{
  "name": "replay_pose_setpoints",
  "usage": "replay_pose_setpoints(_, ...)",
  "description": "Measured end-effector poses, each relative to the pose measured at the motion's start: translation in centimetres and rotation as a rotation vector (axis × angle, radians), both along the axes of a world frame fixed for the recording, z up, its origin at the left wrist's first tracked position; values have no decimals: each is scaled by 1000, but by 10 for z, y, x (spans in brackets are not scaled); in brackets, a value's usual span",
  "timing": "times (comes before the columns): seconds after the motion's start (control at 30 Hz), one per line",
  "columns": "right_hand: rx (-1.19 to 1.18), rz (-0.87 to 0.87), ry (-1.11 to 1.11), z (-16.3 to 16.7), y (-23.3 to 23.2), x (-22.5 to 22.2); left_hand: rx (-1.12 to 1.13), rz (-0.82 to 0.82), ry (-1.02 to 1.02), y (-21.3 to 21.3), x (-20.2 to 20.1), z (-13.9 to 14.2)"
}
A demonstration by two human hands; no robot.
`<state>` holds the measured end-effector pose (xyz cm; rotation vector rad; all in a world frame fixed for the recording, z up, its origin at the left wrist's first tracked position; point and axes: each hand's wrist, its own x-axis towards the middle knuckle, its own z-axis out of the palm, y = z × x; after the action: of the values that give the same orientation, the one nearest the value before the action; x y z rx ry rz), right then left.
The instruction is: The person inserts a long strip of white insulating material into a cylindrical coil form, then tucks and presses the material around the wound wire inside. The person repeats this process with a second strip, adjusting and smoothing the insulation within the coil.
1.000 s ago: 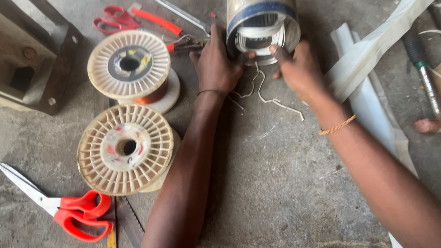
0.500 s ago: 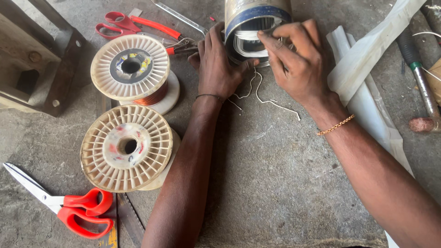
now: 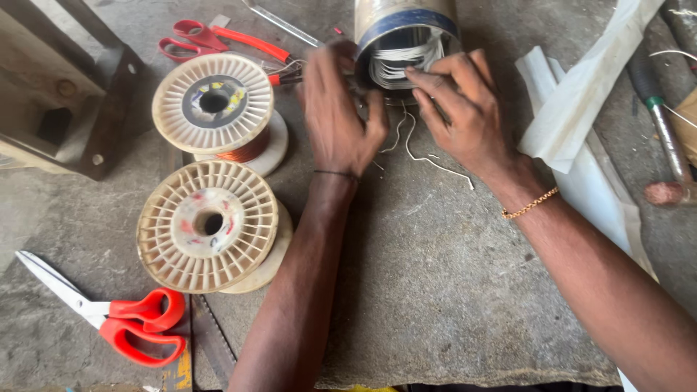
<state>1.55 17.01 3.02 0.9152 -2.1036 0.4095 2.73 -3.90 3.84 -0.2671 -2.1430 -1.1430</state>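
Motor stator [image 3: 406,36] — between both hands.

Two cream ribbed wire spools at nine o'clock: upper spool [image 3: 214,109] with copper wire, lower spool [image 3: 208,225] just below. Red-handled scissors [image 3: 116,323] at seven o'clock. Second red scissors [image 3: 210,40] at eleven. White paper strips [image 3: 581,109] at two.

A single camera worn on the person's head looks steeply down on a grey work surface [image 3: 435,290] from close range, facing away from the body. Both forearms enter from the near edge and reach toward the far edge, where a metal cylinder [image 3: 406,29] is cut off by the frame. Only this one view covers the scene.
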Motion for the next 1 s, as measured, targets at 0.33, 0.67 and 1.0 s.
replay_pose_setpoints(0.33,7,-84,-71,4,2,5,-442,-141,-115,-2,-3,-4)
replay_pose_setpoints(0.67,-198,54,-391,9,0,6,-400,-126,-286,-11,-17,0)
replay_pose_setpoints(1.0,-63,-139,-443,12,1,-4,-229,-302,-397,-16,-11,19)
